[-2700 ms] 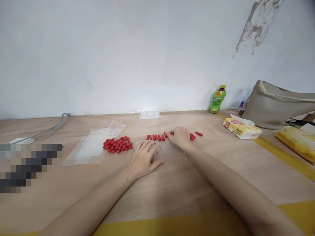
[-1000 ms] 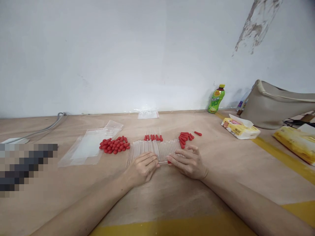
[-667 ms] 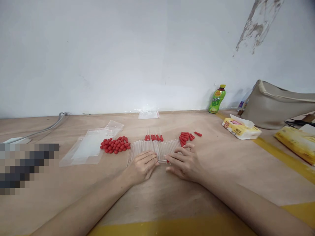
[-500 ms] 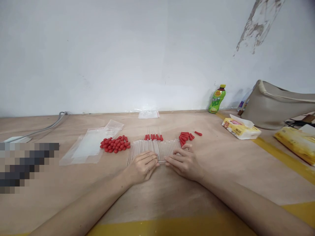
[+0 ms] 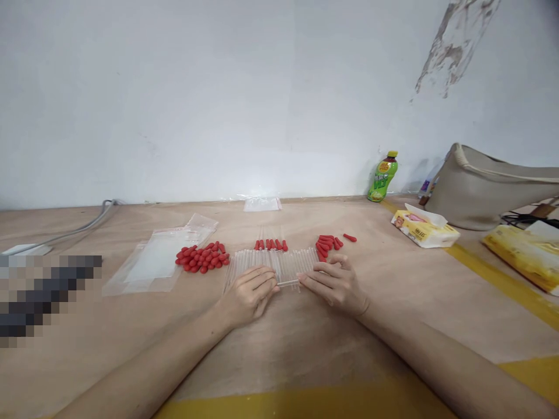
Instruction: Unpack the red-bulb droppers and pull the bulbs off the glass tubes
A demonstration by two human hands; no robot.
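Note:
Level between my two hands is a clear glass dropper tube (image 5: pixel 288 283). My left hand (image 5: pixel 251 294) pinches its left end, and the fingertips of my right hand (image 5: pixel 335 284) are closed on its right end. Just beyond my fingers, many loose glass tubes (image 5: pixel 301 261) lie side by side in a row, partly hidden by both hands. Past them, several droppers with red rubber bulbs (image 5: pixel 271 245) point away from me. A heap of red bulbs (image 5: pixel 203 257) rests to the left. A smaller group of red bulbs (image 5: pixel 325 244) lies by my right hand, with one apart.
Clear zip bags (image 5: pixel 152 259) lie at the left, with another bag (image 5: pixel 262 204) by the wall. A green bottle (image 5: pixel 383 177), a tissue pack (image 5: pixel 423 230), a second yellow pack (image 5: pixel 524 256) and a beige bag (image 5: pixel 471 192) stand on the right. A grey cable (image 5: pixel 94 221) runs at left.
My right hand has shifted slightly right and up, and more of the tube shows between my hands, its right end slightly raised. The view has drifted a little.

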